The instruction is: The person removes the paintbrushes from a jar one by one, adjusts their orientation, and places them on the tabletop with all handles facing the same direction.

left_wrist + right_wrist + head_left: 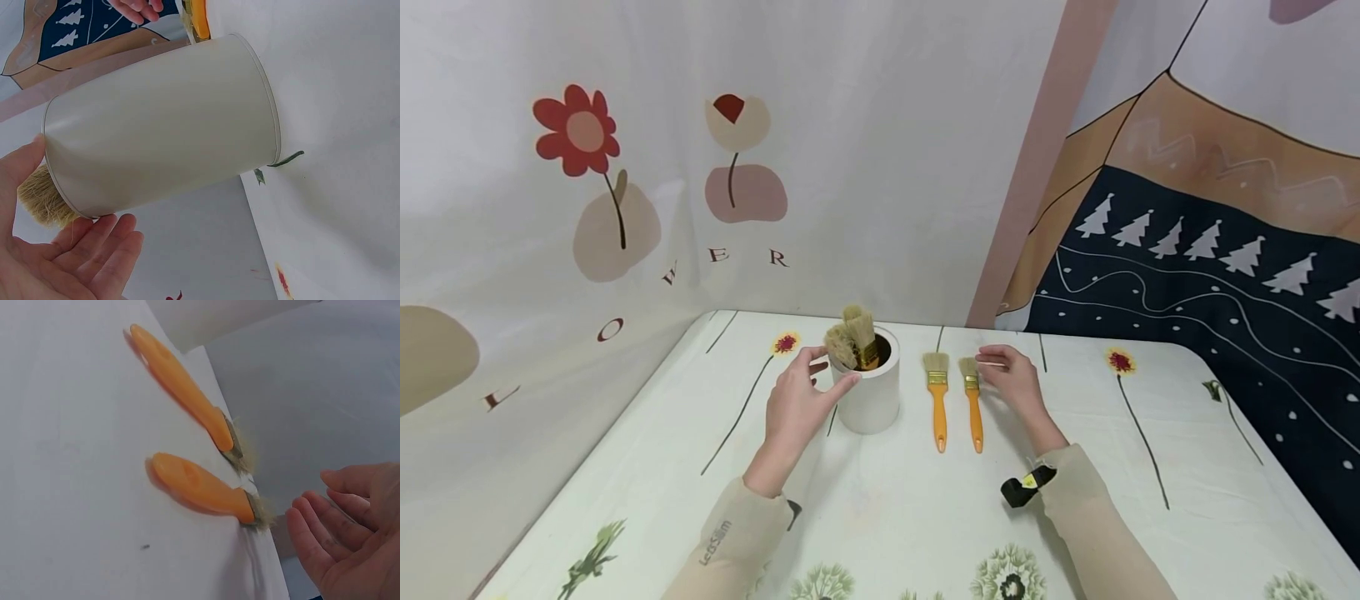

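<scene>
A white cylindrical holder (868, 404) stands upright, with several bristle brushes (863, 333) leaning in its mouth. At its left rim is my left hand (799, 400), thumb and fingers spread either side of the edge; in the left wrist view that hand (69, 250) has its fingers fairly straight beside the holder (162, 125). Two orange-handled paintbrushes lie side by side to the right, a wider brush (937, 400) and a narrower brush (972, 404). Beside the narrower one's bristles hovers my right hand (1011, 379), its fingers (306, 540) loosely bent and holding nothing.
A white cloth (880, 533) printed with flowers covers the table. Behind it hangs a pale printed curtain (880, 167), and a dark fabric with white trees (1195, 275) hangs at the right. A black strapped device (1022, 490) sits at my right wrist.
</scene>
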The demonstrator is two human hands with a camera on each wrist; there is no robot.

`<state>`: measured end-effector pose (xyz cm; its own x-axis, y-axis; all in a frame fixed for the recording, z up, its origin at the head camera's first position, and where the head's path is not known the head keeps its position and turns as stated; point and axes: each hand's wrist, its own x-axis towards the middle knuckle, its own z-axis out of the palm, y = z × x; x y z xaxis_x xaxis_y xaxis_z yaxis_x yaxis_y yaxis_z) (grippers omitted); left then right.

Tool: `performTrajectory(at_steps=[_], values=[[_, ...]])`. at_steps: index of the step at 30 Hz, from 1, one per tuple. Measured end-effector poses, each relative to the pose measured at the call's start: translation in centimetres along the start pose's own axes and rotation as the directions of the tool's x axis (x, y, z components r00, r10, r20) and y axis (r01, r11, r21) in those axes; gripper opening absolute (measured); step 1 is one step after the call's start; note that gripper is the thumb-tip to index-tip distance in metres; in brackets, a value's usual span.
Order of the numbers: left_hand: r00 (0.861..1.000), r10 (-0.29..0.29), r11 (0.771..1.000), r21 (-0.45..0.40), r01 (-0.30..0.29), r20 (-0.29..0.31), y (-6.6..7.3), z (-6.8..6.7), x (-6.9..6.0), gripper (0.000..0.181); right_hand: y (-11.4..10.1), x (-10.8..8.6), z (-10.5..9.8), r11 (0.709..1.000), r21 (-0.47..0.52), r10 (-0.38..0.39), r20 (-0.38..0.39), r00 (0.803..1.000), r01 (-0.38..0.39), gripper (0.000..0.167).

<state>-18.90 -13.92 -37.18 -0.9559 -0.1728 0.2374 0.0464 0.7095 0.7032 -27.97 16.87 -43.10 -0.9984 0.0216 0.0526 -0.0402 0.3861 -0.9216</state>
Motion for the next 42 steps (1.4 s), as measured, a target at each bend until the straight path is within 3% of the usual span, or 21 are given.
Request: performTrajectory(at_steps=[42], values=[[1.000,-0.004,1.000,-0.001,0.004,0.000,0.0,0.0,0.0,0.071,-5.4,-3.1,3.3,0.989,0.034,-0.147,0.092,0.985,0.144,0.031]])
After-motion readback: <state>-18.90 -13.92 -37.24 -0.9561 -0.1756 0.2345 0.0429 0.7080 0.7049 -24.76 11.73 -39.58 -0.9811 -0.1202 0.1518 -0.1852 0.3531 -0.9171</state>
